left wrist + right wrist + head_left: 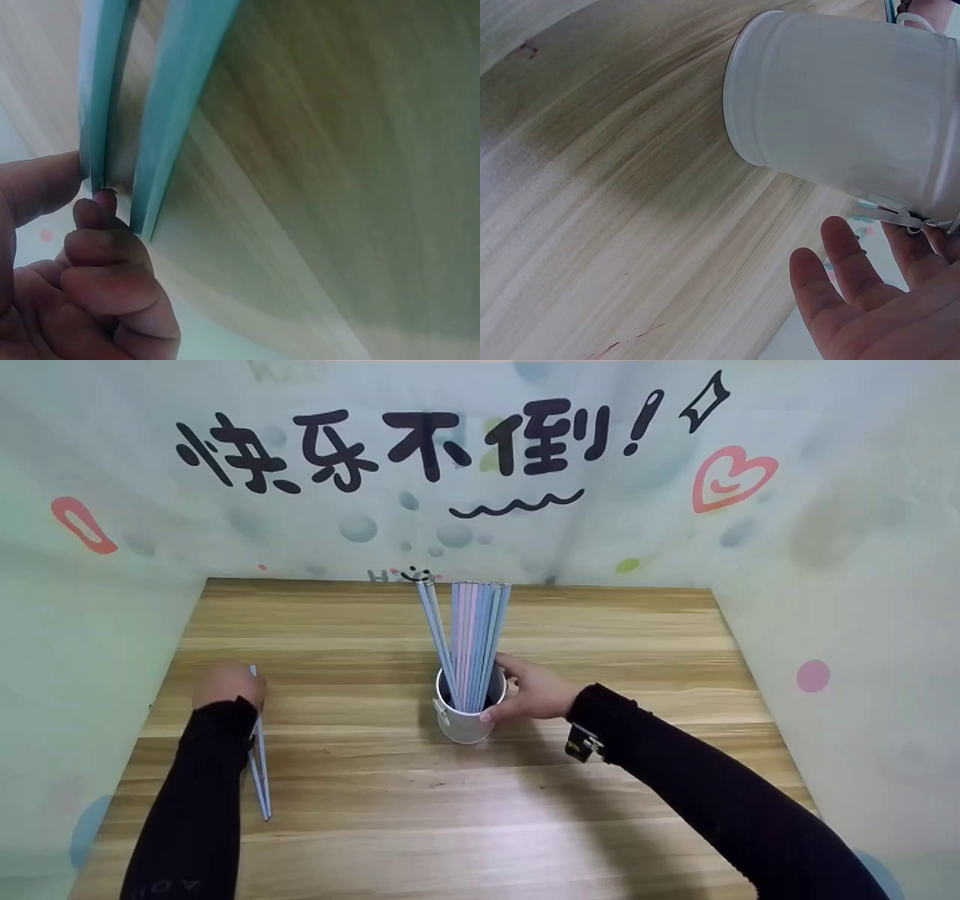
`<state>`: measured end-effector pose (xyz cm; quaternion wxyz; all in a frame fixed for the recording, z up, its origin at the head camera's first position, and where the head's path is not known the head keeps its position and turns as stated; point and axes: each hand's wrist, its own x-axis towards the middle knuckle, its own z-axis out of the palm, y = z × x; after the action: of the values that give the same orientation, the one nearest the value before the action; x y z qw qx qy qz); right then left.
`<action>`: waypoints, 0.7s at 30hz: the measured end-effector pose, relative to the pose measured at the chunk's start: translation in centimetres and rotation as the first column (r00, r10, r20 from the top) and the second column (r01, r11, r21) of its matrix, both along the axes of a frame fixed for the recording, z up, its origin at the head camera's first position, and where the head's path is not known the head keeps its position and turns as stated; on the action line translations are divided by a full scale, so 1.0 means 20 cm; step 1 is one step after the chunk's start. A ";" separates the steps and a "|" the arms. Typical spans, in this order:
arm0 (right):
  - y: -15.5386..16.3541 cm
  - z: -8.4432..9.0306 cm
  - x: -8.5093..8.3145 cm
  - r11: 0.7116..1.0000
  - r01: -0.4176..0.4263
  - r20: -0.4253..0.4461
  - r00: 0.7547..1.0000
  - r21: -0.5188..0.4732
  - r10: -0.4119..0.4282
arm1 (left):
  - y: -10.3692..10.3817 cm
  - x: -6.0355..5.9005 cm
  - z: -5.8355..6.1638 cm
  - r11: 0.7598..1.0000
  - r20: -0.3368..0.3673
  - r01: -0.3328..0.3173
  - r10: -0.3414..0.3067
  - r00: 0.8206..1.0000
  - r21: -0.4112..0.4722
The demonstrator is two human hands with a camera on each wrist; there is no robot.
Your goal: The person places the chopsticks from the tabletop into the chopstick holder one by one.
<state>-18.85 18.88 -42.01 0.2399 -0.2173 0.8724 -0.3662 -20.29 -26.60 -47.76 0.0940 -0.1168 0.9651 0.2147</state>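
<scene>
At the left of the table, my left hand (pixel 229 684) holds the far ends of two light-blue chopsticks (pixel 262 780). Their near tips meet. In the left wrist view, my thumb and curled fingers (pixel 112 281) are at the chopsticks' (pixel 176 97) ends. A small white metal bucket (pixel 466 727) stands upright mid-table, and my right hand (pixel 540 690) grips its right side, thumb at the near rim. Blue and pink chopsticks (pixel 472 637) stand in the bucket. The right wrist view shows the bucket's (pixel 847 105) side, with my lower fingers (pixel 847 255) loosely extended near its handle fitting.
The wood-grain table (pixel 360 825) is enclosed by pale printed sheets (pixel 645 532) at the back and sides. A small wire handle (pixel 441 712) hangs on the bucket's left side. Small dark specks (pixel 439 784) mark the wood in front of the bucket.
</scene>
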 end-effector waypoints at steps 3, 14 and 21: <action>0.00 0.00 0.00 1.000 0.008 0.004 1.000 0.011 -0.008 | 0.01 0.00 0.00 1.000 -0.008 0.005 -0.005 1.000 0.010; 0.00 0.00 0.01 1.000 0.017 -0.001 1.000 0.025 -0.017 | 0.05 -0.04 0.06 0.995 0.028 -0.050 0.047 0.998 0.087; 0.00 0.01 0.01 1.000 0.016 0.007 1.000 0.017 -0.016 | 0.06 -0.06 0.11 0.988 0.037 -0.086 0.082 0.996 0.131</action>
<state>-18.73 18.84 -41.88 0.2418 -0.2070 0.8765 -0.3613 -21.49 -25.45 -45.52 0.1074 -0.1543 0.9413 0.2803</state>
